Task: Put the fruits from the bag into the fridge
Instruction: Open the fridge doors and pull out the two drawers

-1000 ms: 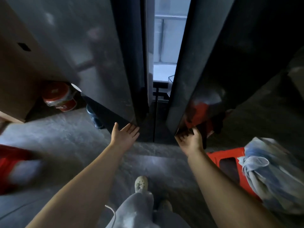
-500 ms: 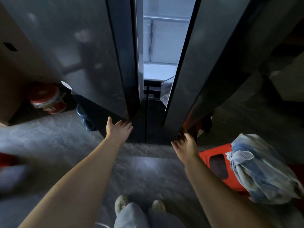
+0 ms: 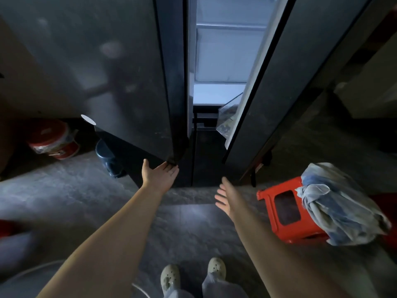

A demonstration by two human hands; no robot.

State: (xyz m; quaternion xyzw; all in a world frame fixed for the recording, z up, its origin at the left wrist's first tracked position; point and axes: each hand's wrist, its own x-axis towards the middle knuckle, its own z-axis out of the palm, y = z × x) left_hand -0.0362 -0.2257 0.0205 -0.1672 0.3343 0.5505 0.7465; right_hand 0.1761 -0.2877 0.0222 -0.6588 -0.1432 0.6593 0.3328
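Note:
A tall dark fridge stands before me with both doors ajar, and its lit white interior (image 3: 223, 61) shows in the gap. My left hand (image 3: 160, 174) has straight fingers touching the bottom corner of the left door (image 3: 120, 82). My right hand (image 3: 225, 195) hangs flat and empty, apart from the lower edge of the right door (image 3: 285, 89). A blue-and-white bag (image 3: 335, 203) lies bunched on a red stool (image 3: 285, 211) to my right. No fruit is visible.
A red-and-white bucket (image 3: 51, 139) sits on the floor at left, beside a dark blue container (image 3: 108, 160) under the left door. A clear door bin (image 3: 228, 117) juts from the right door. My feet (image 3: 193, 274) stand on grey floor.
The gap between the doors has widened, showing more of the interior. My right hand has left the right door's bottom edge and pulled back. My left hand stays at the left door's corner.

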